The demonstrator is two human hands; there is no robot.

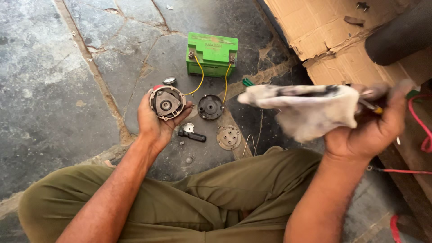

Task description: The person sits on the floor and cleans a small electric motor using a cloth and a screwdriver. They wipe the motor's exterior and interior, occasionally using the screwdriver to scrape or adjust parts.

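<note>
A: Nearest first, then: folded legs in olive-green trousers [234,198] across the bottom, the person seated on the grey stone floor [40,90].

B: Hands?

A: Left hand [155,123] is raised palm up, fingers curled around a round grey metal motor part with a hub in its centre [167,103], its face turned to the camera. Right hand [371,128] is closed on a dirty white cloth [306,108], which drapes leftward and is blurred. A thin tool with a yellow band [372,107] sits in the same grip, under the thumb; I cannot tell what kind of tool.

B: Floor between the hands?

A: A small black handle-like piece [193,135] just beside the left wrist, a flat tan disc with holes [229,137] to its right, and a dark round cap [210,107] above that. All lie apart from one another.

B: Farther out?

A: A green rectangular battery [212,54] stands upright, two yellow wires [200,76] running from its terminals down towards the parts. A small round silver piece [169,81] lies near it. Torn brown cardboard [315,31] covers the upper right, and a red cable [420,121] loops at the right edge.
</note>
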